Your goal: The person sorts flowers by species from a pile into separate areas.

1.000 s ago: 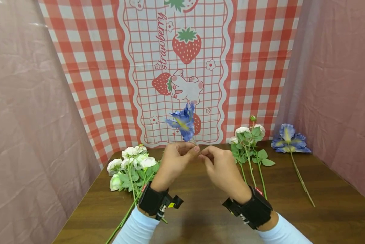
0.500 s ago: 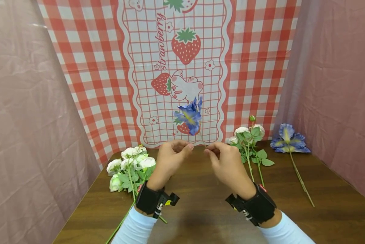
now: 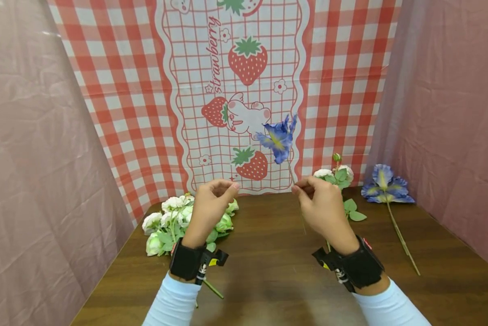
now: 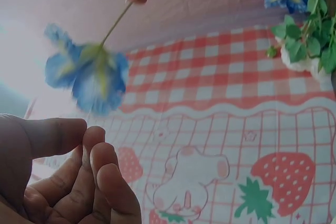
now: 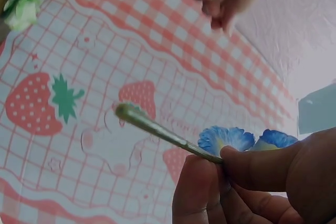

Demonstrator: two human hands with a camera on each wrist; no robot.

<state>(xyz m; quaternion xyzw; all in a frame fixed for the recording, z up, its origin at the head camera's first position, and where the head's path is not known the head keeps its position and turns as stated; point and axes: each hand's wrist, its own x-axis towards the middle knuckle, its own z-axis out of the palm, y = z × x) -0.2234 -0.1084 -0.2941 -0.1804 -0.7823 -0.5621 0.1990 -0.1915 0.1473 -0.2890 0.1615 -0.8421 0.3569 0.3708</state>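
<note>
Two hands are working in the air over the table (image 3: 264, 253), well apart. Right hand (image 3: 325, 210) is pinching a blue flower (image 3: 277, 139) by its stem (image 5: 157, 132), thumb tip pressing against the fingers. Flower is standing out in front of the checked cloth (image 3: 346, 90), petals up, clear of the table, showing above its far edge. Right wrist view is showing the stem end poking out past the grip. Left hand (image 3: 209, 206) is keeping a narrow shape: thumb tip is meeting the forefinger tip, other fingers are curling in. It is sitting apart from the flower.

Left roses (image 3: 172, 217), white and pale green, are lying near the table's far left corner, partly behind the left hand, with stem ends pointing to the near edge. Right roses (image 3: 345, 174) are lying at the far edge, right of centre, partly behind the right hand. Second flower (image 3: 384, 185), also blue, is lying at the far right corner, its stem running toward the near edge. Black bands (image 3: 187, 262) are wrapping both wrists; pale sleeves (image 3: 170, 299) are covering the forearms.
</note>
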